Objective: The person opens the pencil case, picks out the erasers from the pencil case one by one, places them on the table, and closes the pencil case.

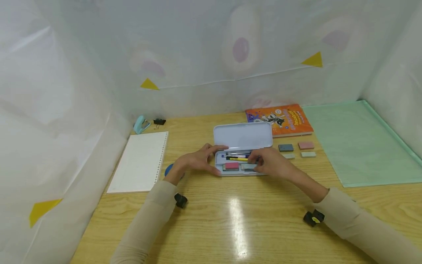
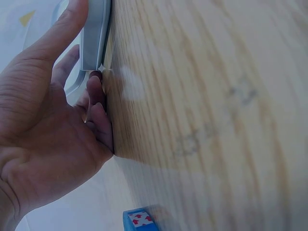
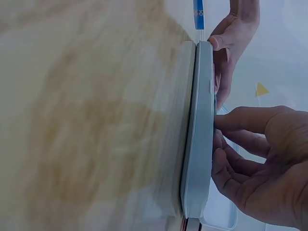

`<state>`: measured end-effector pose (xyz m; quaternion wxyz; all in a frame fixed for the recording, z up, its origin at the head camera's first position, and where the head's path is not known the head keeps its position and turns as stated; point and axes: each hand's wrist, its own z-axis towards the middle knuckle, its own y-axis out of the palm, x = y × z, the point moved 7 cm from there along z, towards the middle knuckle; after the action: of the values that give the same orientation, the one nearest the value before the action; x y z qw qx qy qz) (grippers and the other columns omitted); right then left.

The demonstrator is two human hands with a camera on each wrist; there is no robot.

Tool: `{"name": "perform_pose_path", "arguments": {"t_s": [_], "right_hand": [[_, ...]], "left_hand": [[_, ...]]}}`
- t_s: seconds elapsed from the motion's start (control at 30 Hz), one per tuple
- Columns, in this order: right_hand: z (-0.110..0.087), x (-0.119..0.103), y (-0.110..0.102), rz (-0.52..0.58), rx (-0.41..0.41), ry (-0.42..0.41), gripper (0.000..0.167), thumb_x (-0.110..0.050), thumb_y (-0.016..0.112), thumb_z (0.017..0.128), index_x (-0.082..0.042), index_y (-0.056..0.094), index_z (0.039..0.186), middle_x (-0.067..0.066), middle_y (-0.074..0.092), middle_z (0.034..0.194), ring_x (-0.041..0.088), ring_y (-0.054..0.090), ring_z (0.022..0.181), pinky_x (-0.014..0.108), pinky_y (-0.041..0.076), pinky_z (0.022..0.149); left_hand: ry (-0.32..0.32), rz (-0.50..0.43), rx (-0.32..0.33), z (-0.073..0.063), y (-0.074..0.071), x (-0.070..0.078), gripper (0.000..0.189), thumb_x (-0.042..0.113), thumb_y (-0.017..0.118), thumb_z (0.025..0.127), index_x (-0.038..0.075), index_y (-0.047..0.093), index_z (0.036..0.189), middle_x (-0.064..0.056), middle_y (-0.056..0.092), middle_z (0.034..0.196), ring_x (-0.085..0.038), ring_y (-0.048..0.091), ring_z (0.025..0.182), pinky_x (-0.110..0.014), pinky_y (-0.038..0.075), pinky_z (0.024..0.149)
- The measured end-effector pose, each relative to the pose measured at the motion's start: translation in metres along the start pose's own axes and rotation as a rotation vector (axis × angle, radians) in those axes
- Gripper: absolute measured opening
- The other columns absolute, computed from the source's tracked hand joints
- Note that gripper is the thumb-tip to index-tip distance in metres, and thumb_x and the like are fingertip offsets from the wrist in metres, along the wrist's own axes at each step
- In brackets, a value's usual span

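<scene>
An open light-blue pencil case (image 1: 243, 175) lies on the table with its lid (image 1: 243, 135) tipped back. Pens and a yellow pencil (image 1: 236, 159) fill its rear part; a pink eraser (image 1: 230, 166) and a light blue-grey eraser (image 1: 247, 167) sit along the front. My left hand (image 1: 196, 159) holds the case's left end, thumb at the front corner and a finger by the hinge side. Over the right half, my right hand (image 1: 273, 163) pinches the blue-grey eraser, covering its right end. In the right wrist view, the right fingers (image 3: 230, 166) reach in over the case's front wall (image 3: 199, 139).
Several erasers (image 1: 306, 145) lie right of the case, below an orange book (image 1: 287, 119). A green mat (image 1: 372, 143) covers the right side. Leftward are a white notepad (image 1: 140, 161), stapler (image 1: 141, 124), binder clip (image 1: 159, 121) and blue round object (image 1: 169, 169) beside the left wrist.
</scene>
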<state>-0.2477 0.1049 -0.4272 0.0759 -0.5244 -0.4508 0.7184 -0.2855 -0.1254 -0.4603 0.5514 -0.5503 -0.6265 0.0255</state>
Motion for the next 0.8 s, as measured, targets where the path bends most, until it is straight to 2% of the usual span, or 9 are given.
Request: {"name": "perform_pose_path", "arguments": {"t_s": [0.23, 0.37, 0.5, 0.67, 0.8], "right_hand": [[-0.009, 0.009, -0.014, 0.065, 0.067, 0.054, 0.022, -0.002, 0.073, 0.091, -0.007, 0.074, 0.113, 0.005, 0.07, 0.105, 0.02, 0.063, 0.094, 0.038, 0.053, 0.082], [-0.016, 0.013, -0.028, 0.144, 0.098, 0.037, 0.021, 0.0, 0.072, 0.093, -0.006, 0.075, 0.113, 0.009, 0.069, 0.114, 0.023, 0.065, 0.099, 0.033, 0.055, 0.085], [-0.024, 0.018, -0.04, 0.2, 0.119, 0.061, 0.022, -0.001, 0.071, 0.095, -0.009, 0.076, 0.114, 0.01, 0.067, 0.118, 0.023, 0.067, 0.102, 0.027, 0.055, 0.085], [-0.036, 0.026, -0.053, 0.217, 0.134, 0.106, 0.02, -0.004, 0.07, 0.097, -0.009, 0.076, 0.116, 0.012, 0.067, 0.124, 0.019, 0.068, 0.102, 0.023, 0.055, 0.082], [-0.045, 0.033, -0.064, 0.211, 0.167, 0.115, 0.02, -0.008, 0.072, 0.098, -0.008, 0.076, 0.117, 0.012, 0.07, 0.123, 0.011, 0.068, 0.101, 0.019, 0.053, 0.083]], "left_hand": [[0.005, 0.007, 0.0, 0.001, 0.001, 0.0, 0.095, 0.042, 0.087, 0.084, 0.046, 0.031, 0.161, -0.008, 0.037, 0.14, -0.025, 0.038, 0.123, -0.047, 0.036, 0.105], [0.005, -0.003, -0.003, 0.0, 0.0, 0.001, 0.094, 0.04, 0.087, 0.085, 0.044, 0.032, 0.161, -0.008, 0.037, 0.138, -0.026, 0.037, 0.121, -0.046, 0.036, 0.105], [0.016, -0.001, -0.009, 0.0, 0.0, 0.002, 0.093, 0.039, 0.087, 0.086, 0.041, 0.032, 0.162, -0.009, 0.036, 0.136, -0.026, 0.037, 0.119, -0.045, 0.036, 0.103], [0.026, -0.002, -0.013, -0.001, 0.0, 0.003, 0.094, 0.038, 0.087, 0.086, 0.042, 0.031, 0.162, -0.01, 0.036, 0.136, -0.026, 0.037, 0.119, -0.043, 0.036, 0.101], [0.026, -0.002, -0.014, -0.001, 0.0, 0.002, 0.094, 0.038, 0.087, 0.086, 0.043, 0.031, 0.162, -0.009, 0.035, 0.136, -0.025, 0.036, 0.118, -0.042, 0.035, 0.1]]}}
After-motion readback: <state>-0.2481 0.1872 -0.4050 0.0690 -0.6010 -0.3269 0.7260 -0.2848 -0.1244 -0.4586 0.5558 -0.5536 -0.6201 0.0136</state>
